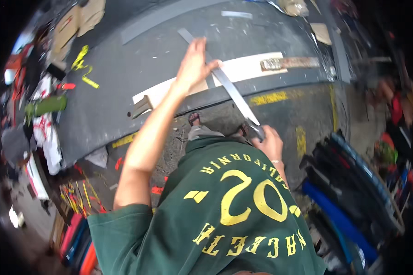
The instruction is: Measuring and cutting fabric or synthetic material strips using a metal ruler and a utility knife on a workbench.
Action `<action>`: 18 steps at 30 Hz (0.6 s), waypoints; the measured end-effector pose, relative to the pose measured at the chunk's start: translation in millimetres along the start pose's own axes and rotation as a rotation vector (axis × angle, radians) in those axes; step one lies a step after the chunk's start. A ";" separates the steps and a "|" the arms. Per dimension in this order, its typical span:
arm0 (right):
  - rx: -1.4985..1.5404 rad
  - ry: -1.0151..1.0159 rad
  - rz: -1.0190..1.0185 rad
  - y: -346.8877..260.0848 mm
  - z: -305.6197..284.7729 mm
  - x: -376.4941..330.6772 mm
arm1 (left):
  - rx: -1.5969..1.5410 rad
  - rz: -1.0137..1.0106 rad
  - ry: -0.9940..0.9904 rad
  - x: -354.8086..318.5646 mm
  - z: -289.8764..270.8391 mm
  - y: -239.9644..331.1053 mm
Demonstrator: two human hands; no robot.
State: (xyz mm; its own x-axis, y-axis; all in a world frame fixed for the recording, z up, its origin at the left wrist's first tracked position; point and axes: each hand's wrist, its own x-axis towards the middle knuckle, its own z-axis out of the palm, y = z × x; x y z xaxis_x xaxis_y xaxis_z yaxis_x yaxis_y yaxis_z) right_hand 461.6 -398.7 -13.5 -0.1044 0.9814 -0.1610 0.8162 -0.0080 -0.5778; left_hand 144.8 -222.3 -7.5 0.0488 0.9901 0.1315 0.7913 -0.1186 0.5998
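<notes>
Holding one long flat metal strip (231, 89) at both ends, the person works over a dark grey worktable (124, 87). The left hand (193, 64) rests flat on the strip's upper stretch, fingers extended and together, thumb splayed across the metal, pressing it onto the table. The right hand (270, 143) is closed round the strip's lower end, just off the table's near edge.

Step in hand, as judged: positioning or steadying the strip across the table. The next move would call for firm downward pressure from the left hand and a steady grip at the free end, as that end overhangs unsupported.

Count, relative to the strip:
- One white board (243, 68) lying on the table, crossed beneath the strip.
- One worn wooden block (290, 63) on the table, beyond the strip at the board's far end.
- One green cylinder (46, 106), well apart at the table's opposite side.
- One blue tube (337, 217) among stacked lengths, near the right hand.
</notes>
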 end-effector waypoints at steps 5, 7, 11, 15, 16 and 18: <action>0.031 0.048 -0.254 22.6 -33.2 27.6 | -0.037 -0.225 0.140 -123.1 -26.3 8.4; 0.045 0.008 -0.415 10.9 -56.7 66.1 | -0.165 -0.415 0.158 -154.2 -26.0 17.6; 0.001 -0.038 -0.710 -25.2 -70.0 147.9 | -0.143 -0.517 0.260 -183.4 -24.5 19.8; -0.096 -0.111 -0.849 -75.0 -68.0 202.4 | -0.150 -0.571 0.334 -185.4 -16.1 17.9; -0.113 -0.126 -0.864 -83.9 -65.3 209.2 | -0.131 -0.555 0.341 -185.4 -14.0 14.4; -0.170 -0.179 -0.869 -98.1 -60.4 223.3 | -0.146 -0.546 0.375 -180.4 -6.1 8.8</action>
State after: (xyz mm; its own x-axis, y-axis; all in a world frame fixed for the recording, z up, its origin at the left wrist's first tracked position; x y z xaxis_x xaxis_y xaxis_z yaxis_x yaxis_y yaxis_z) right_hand 392.6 -167.2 55.5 -0.7985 0.5839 0.1466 0.4801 0.7645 -0.4300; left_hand 139.2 -402.5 -21.1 -0.5705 0.8208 0.0285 0.5506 0.3565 0.7548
